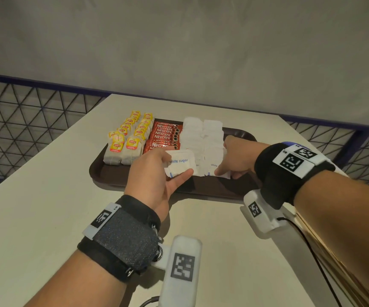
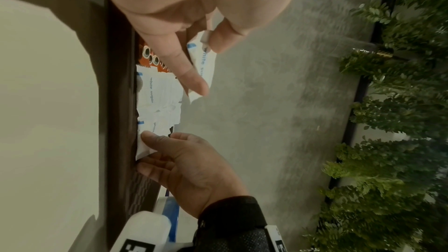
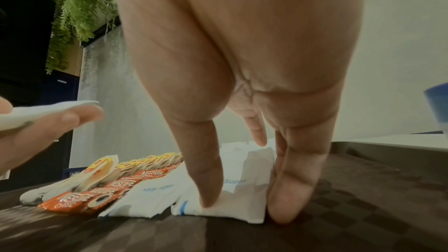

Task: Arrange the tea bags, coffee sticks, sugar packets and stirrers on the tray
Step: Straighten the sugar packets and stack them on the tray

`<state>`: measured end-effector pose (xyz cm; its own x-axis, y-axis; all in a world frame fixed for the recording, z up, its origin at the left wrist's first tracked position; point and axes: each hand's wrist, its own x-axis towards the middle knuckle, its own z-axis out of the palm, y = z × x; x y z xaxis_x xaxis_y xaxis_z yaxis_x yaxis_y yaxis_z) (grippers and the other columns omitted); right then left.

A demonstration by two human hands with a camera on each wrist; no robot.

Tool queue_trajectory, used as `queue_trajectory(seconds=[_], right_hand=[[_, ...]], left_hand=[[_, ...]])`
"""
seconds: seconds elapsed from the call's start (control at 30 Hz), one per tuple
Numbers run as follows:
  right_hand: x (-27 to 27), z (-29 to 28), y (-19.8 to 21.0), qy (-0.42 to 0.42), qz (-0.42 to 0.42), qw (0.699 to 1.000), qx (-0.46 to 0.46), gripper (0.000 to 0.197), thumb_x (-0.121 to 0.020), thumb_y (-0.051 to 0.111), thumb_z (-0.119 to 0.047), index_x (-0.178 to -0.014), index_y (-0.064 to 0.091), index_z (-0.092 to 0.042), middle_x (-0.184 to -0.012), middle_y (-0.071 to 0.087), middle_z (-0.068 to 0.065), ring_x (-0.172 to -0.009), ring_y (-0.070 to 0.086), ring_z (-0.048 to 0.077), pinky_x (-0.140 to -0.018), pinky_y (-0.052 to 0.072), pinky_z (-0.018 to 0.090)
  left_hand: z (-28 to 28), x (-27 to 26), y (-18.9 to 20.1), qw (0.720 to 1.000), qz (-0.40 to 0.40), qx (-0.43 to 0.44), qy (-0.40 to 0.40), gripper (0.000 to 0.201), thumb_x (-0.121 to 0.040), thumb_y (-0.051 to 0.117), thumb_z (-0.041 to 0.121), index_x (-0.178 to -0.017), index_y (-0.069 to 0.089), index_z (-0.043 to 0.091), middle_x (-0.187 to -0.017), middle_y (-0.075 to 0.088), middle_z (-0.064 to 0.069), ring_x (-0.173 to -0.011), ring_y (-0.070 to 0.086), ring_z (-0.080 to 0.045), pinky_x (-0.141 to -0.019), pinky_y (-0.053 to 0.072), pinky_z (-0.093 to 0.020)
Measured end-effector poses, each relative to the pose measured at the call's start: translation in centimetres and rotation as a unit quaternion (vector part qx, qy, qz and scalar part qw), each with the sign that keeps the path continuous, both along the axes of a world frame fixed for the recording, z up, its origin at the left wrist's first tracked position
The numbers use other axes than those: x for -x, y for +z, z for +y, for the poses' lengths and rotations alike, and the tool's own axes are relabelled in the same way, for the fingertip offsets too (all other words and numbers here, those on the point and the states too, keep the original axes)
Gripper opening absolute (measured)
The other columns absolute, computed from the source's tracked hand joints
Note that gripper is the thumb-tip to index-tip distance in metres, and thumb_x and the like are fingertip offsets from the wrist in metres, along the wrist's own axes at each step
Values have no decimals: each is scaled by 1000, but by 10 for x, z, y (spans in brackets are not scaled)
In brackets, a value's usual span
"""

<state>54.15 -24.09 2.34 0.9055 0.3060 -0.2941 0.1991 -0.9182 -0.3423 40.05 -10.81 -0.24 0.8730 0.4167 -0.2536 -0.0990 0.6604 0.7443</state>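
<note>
Head view: a brown tray (image 1: 103, 173) at twelve o'clock holds tea bags (image 1: 130, 138), coffee sticks (image 1: 164, 135) and sugar packets (image 1: 203, 138). The left hand (image 1: 154, 176) pinches a spare sugar packet (image 1: 180, 163).

Left wrist view: the thumb (image 2: 184, 64) clamps that packet.

Right wrist view: the right hand (image 3: 242, 102) presses the nearest packet (image 3: 230, 208) with straight fingers.

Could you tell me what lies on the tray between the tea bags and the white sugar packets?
Red coffee sticks fill the gap between tea bags and sugar packets, clearest in the head view.
</note>
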Motion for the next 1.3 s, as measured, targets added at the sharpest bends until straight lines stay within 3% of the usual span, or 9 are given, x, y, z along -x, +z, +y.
queue_trajectory(seconds=[0.17, 0.33, 0.5, 0.7, 0.8, 0.9, 1.0, 1.1, 1.3], right_hand=[[-3, 0, -2, -4, -4, 1000, 6, 71, -85, 82, -17, -140, 38, -11, -118, 62, 10, -85, 73, 28, -78, 65, 39], [-5, -3, -4, -4, -26, 1000, 5, 77, -84, 83, -21, -143, 34, -13, -115, 60, 7, -78, 68, 23, -56, 59, 27], [-5, -8, -3, -13, -27, 999, -11, 78, -86, 81, -25, -146, 33, -13, -112, 62, 5, -75, 71, 20, -58, 60, 26], [3, -15, 26, -5, -82, 995, -60, 35, -96, 64, -14, -129, 54, -16, -109, 63, 7, -85, 67, 23, -77, 64, 36], [17, -13, 38, 3, -61, 983, -174, 25, -96, 58, -5, -116, 65, -19, -101, 67, 9, -79, 70, 20, -75, 64, 37], [42, -6, 43, 14, 52, 955, -293, 21, -100, 54, -11, -112, 69, -20, -104, 67, 17, -74, 70, 24, -69, 60, 38], [53, -2, 39, 59, 73, 954, -285, 18, -97, 66, -29, -112, 69, -20, -110, 71, 11, -74, 70, 23, -68, 57, 37], [60, -3, 39, 110, 41, 965, -234, 17, -90, 76, -21, -105, 73, -12, -99, 76, 8, -69, 70, 16, -67, 60, 30], [64, -9, 49, 83, 38, 945, -315, 19, -93, 70, -3, -110, 66, 3, -100, 74, 20, -67, 66, 18, -64, 55, 36]], left_hand=[[0, 1, 0, 1000, -2, 5, -2, 17, -94, 47, -5, -93, 58, 8, -121, 65, -19, -106, 67, -38, -64, 64, -37], [1, 1, -4, 998, 1, -55, -19, 21, -96, 52, 0, -92, 68, 13, -108, 75, -16, -98, 74, -31, -66, 64, -35], [1, 3, -5, 994, 2, -105, -9, 21, -96, 61, 7, -92, 77, 20, -104, 77, -6, -95, 72, -20, -70, 63, -33], [5, 4, -4, 994, -15, -102, 17, 21, -97, 61, 6, -100, 77, 20, -105, 78, -6, -91, 77, -19, -58, 57, -24], [4, 3, -3, 994, -6, -108, -1, 22, -97, 58, 5, -103, 75, 18, -105, 78, -7, -97, 75, -23, -55, 54, -22], [3, 3, -2, 992, -10, -124, -17, 28, -93, 52, -3, -94, 76, 12, -96, 80, 0, -95, 75, -19, -55, 53, -21], [1, 4, -3, 989, -7, -147, -24, 30, -92, 54, -4, -79, 76, 12, -78, 78, 7, -85, 69, -13, -59, 55, -23], [-3, 4, -5, 988, -12, -151, -38, 24, -95, 59, 2, -101, 76, 18, -104, 76, -4, -96, 70, -19, -64, 57, -23], [-4, 4, -7, 983, -40, -154, -89, 15, -96, 65, 5, -102, 75, 14, -109, 77, -9, -92, 71, -16, -75, 59, -26]])
